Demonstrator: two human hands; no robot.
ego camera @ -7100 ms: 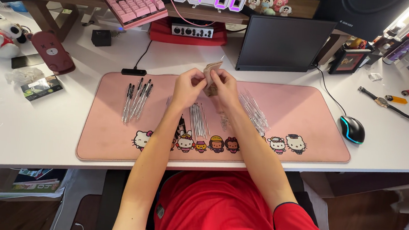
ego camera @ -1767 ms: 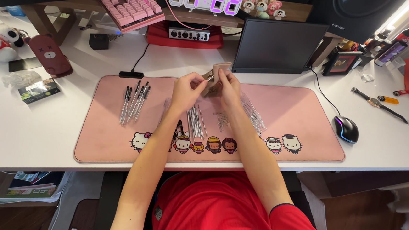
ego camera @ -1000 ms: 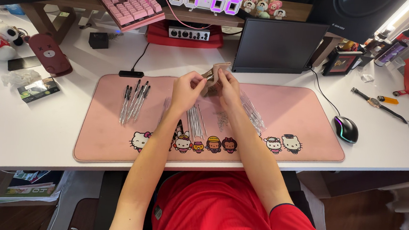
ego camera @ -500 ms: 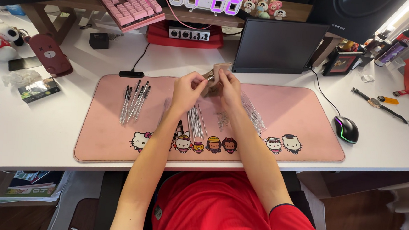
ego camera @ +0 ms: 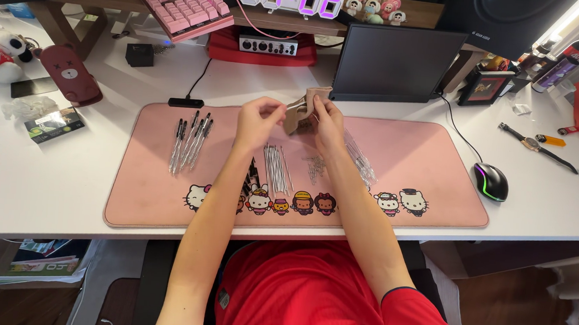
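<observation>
— What has changed around that small tan pouch (ego camera: 301, 116)?

— Hardly anything. Over the last few seconds it has stayed raised just above the far middle of the pink desk mat (ego camera: 425, 158), and both hands have kept to it. The fiddling at its mouth looks unfinished, I'd judge.

— How do the hands sit?

— Close together. The right hand (ego camera: 326, 123) is pinched on the pouch's upper edge, fingers curled round its side. The left hand (ego camera: 258, 119) has its fingertips drawn into a pinch at the pouch's left edge; whether it grips the fabric or something tiny, I cannot tell.

— And beneath them?

— A bundle of thin refill rods (ego camera: 277, 168) lies on the mat under the wrists, with a small scatter of springs (ego camera: 315, 168) beside it and clear pen barrels (ego camera: 359, 157) to the right. A row of assembled pens (ego camera: 189, 145) lies well to the left.

— Further out?

— A computer mouse (ego camera: 491, 181) sits on the white desk (ego camera: 44, 172), right of the mat; a dark screen (ego camera: 395, 62) stands behind.
</observation>
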